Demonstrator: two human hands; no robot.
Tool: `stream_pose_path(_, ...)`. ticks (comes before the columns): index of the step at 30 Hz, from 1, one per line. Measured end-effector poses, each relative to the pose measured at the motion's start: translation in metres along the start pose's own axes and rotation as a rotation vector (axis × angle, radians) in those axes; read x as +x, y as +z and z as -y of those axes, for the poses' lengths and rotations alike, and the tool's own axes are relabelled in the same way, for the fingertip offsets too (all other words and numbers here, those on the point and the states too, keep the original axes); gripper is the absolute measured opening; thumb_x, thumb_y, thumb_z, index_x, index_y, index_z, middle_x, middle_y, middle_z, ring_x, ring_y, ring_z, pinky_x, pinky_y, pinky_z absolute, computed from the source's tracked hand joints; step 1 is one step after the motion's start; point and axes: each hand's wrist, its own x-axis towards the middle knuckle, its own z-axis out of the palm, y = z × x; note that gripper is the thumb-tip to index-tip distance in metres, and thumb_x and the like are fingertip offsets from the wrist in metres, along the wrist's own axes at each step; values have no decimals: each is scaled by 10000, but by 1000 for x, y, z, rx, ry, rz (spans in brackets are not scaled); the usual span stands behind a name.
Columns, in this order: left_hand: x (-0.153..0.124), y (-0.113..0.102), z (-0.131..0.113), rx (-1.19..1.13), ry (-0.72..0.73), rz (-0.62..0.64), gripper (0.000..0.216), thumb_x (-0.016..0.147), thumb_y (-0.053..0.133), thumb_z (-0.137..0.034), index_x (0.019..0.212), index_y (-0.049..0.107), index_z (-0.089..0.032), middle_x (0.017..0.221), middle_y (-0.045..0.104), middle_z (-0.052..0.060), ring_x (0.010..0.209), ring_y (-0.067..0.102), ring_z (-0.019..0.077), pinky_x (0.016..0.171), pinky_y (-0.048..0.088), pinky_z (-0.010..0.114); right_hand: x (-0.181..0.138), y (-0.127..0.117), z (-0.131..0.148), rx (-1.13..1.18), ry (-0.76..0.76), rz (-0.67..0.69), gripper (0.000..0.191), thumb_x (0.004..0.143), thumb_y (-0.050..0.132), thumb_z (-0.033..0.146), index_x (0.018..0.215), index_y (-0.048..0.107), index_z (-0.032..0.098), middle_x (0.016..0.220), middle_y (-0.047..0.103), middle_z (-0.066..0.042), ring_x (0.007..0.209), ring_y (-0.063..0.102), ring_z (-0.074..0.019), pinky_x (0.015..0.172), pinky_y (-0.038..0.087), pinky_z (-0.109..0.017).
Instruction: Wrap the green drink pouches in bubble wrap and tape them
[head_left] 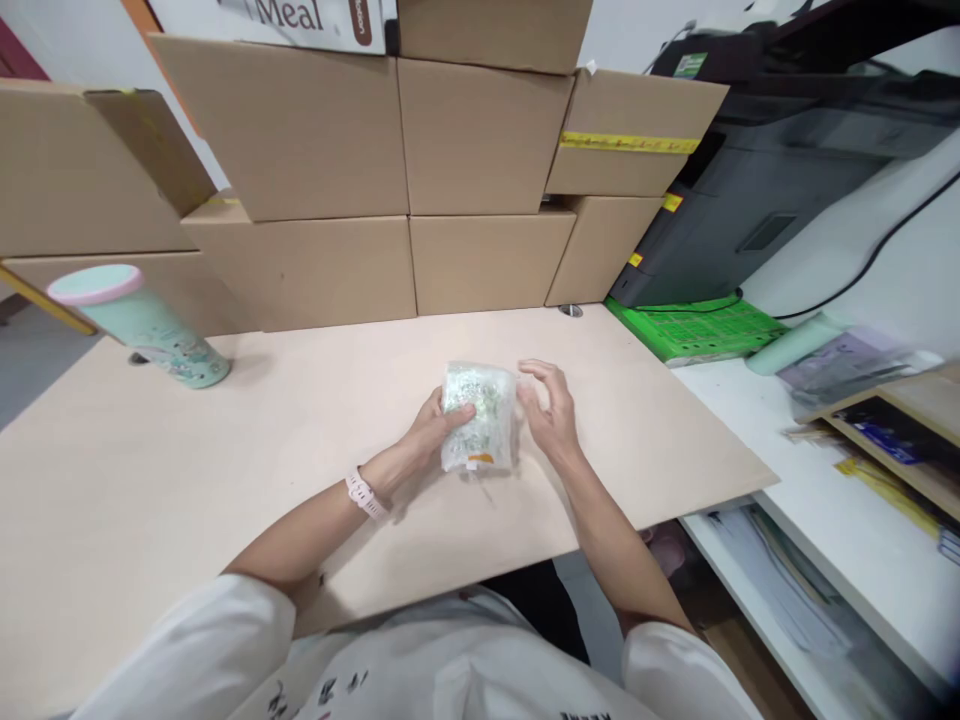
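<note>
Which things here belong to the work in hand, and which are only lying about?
In hand: packet, gripped by the left hand; right hand open beside it.
Lying about: bottle, boxes, printer, green mat.

Clear plastic packet point(478, 417) in left hand point(433, 425), right hand point(550, 408) open just beside, above wooden table point(225, 470).

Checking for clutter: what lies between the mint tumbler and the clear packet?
Nothing but bare tabletop lies between the mint tumbler and the clear packet, as the head view shows.
</note>
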Motion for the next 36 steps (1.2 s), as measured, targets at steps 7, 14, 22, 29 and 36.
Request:
stream_pose_path(7, 5, -2, 13, 517, 180, -245, 585, 726, 782, -464, 1230, 599, -227, 1252, 661, 145, 1202, 596, 398, 958, 506, 578, -12, 23, -12, -388, -33, 594, 530, 987, 442, 401, 1506, 400, 302, 1599, 349, -36, 1518, 206, -288, 1233, 187, -556)
stream_pose_path(14, -11, -1, 21, 1364, 400, -239, 609, 944, 431, -348, 1532, 340, -219, 1645, 206, 77, 1532, 126, 366, 1204, 77, 692, -12, 28, -21, -522, -89, 723, 634, 1005, 242, 523, 1592, 198, 289, 1667, 80, 16, 1547, 13, -247, 1238, 92, -574)
stream_pose_path(22, -18, 1, 32, 1531, 365, -276, 613, 984, 302, -334, 1571, 213, -185, 1661, 131, 124, 1497, 281, 308, 1163, 322, 571, -10, 36, -21, -428, -71, 740, 637, 997, 251, 480, 1590, 217, 248, 1675, 67, 8, 1547, -37, -256, 1230, 90, -574)
stream_pose_path(29, -23, -1, 33, 1532, 433, -375, 575, 1001, 303, -415, 1525, 335, -180, 1631, 249, 139, 1482, 315, 301, 1159, 353, 515, 5, 24, -27, -232, -93, 802, 599, 916, 388, 228, 1515, 389, 216, 1658, 201, -36, 1545, 46, -251, 1217, 169, -547)
stream_pose_path(36, -31, 3, 33, 1524, 433, -505, 566, 1014, 278, -474, 1500, 381, -204, 1596, 332, 118, 1422, 414, 282, 1134, 401, 452, 3, 20, -31, -41, -94, 562, 388, 981, 343, 325, 983, 712, 204, 1427, 553, -74, 1433, 365, -207, 1203, 256, -419)
